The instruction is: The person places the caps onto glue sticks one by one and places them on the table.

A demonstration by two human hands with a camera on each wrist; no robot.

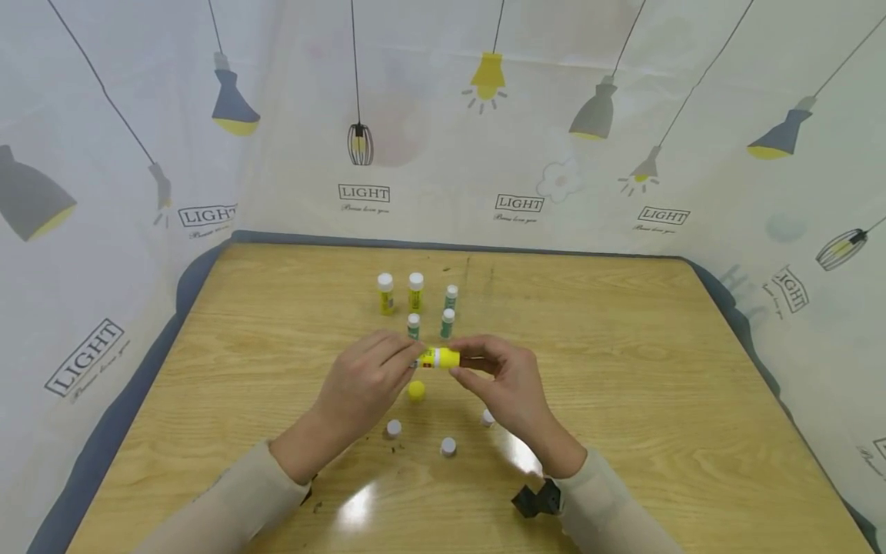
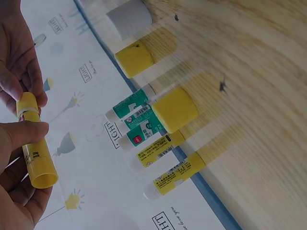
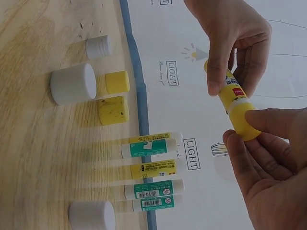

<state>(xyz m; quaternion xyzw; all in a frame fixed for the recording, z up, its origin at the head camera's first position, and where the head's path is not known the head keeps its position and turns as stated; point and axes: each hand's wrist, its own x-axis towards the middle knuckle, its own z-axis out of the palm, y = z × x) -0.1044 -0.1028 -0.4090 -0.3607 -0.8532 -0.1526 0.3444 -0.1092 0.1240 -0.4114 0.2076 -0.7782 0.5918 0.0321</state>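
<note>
A smooth, cylindrical yellow glue stick [image 1: 439, 358] is being held above the wood-grained table [image 1: 657, 369], its printed body being pinched by the left hand [image 1: 364, 379]'s thumb and fingers, its plain end by the right hand [image 1: 511, 381]'s.

Beige sleeves [image 1: 238, 492], black wrist piece [image 1: 537, 498]
</note>
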